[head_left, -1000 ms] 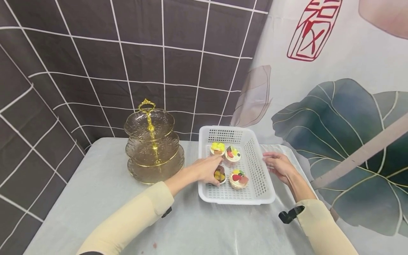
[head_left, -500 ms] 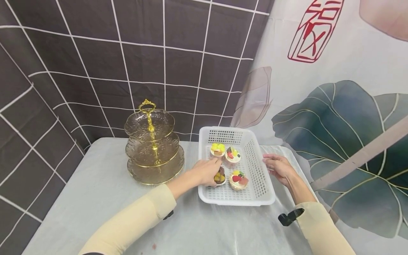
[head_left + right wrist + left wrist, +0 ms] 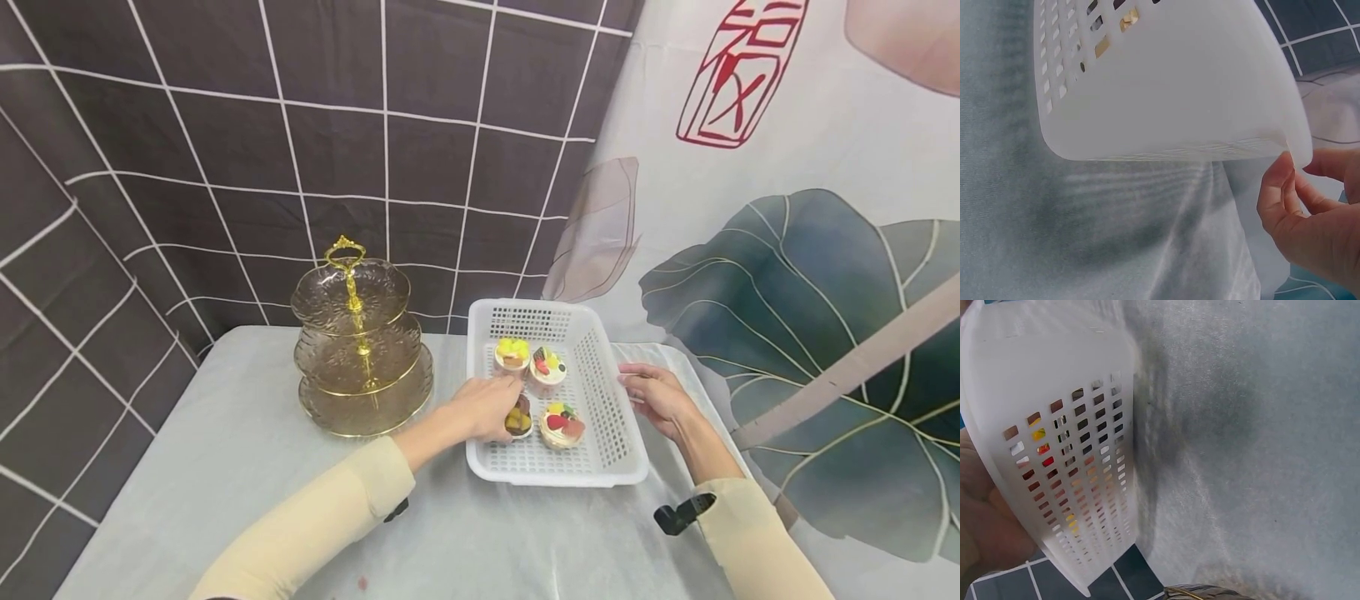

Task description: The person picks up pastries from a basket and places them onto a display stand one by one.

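A white plastic basket (image 3: pixel 630 467) with slotted walls stands on the table and holds several cupcakes. My left hand (image 3: pixel 487 407) reaches over its left wall and grips a chocolate cupcake (image 3: pixel 519 418) topped with yellow fruit, covering its left side. Right of that sits a cream cupcake (image 3: pixel 562 426) with red fruit. Behind are a cupcake (image 3: pixel 512 353) with yellow topping and another cream cupcake (image 3: pixel 548 365) with mixed fruit. My right hand (image 3: pixel 1310 215) pinches the basket's rim at the right side. In the left wrist view, the basket wall hides the left fingertips.
A three-tier stand (image 3: pixel 363 346) of smoky, gold-rimmed plates with a gold handle stands left of the basket. A pale cloth covers the table (image 3: pixel 480 542). Dark grid-patterned fabric (image 3: pixel 322 150) hangs behind, and a leaf-printed cloth (image 3: pixel 795 275) hangs at the right.
My left thumb has drawn back from the chocolate cupcake's front, so more of its top shows. The cupcake has barely moved. My right hand stays at the basket rim.
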Motion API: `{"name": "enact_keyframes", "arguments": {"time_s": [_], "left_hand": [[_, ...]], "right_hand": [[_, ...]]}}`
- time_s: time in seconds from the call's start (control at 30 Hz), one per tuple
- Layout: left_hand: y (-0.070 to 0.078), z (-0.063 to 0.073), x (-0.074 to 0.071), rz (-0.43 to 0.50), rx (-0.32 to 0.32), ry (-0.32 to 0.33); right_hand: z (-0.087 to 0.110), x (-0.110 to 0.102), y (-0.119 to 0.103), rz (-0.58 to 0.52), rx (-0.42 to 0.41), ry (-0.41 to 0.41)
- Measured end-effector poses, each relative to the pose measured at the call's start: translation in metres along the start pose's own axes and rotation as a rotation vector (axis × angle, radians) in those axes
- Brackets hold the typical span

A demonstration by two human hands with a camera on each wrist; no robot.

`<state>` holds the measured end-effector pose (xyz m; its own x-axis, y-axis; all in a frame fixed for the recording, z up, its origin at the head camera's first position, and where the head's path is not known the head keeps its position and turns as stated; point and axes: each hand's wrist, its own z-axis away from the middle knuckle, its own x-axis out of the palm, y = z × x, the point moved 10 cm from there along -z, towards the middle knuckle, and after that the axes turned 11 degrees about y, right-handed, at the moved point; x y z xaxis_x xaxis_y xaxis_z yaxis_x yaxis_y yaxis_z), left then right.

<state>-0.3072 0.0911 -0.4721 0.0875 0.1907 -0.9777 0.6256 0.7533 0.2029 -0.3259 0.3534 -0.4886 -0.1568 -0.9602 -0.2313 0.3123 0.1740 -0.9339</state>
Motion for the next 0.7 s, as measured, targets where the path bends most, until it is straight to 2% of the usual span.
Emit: {"name": "enact_keyframes", "arguments": {"time_s": [0.17, 0.3, 0.43, 0.57, 0.7], "left_hand": [[-0.002, -0.001, -0.002, 0.077, -0.020, 0.015], [-0.005, 0.001, -0.010, 0.190, -0.030, 0.036], [-0.004, 0.003, -0.018, 0.308, -0.013, 0.064], [-0.002, 0.006, -0.029, 0.383, 0.013, 0.101], [-0.002, 0.009, -0.046, 0.413, 0.018, 0.139]], "right_hand": [[0.000, 0.000, -0.001, -0.012, -0.003, 0.001], [0.000, 0.001, -0.002, -0.022, -0.004, 0.001], [0.000, 0.004, 0.000, -0.052, 0.008, -0.013], [0.000, 0.004, 0.002, -0.068, 0.018, -0.022], [0.001, 0.003, 0.001, -0.072, 0.020, -0.021]]}}
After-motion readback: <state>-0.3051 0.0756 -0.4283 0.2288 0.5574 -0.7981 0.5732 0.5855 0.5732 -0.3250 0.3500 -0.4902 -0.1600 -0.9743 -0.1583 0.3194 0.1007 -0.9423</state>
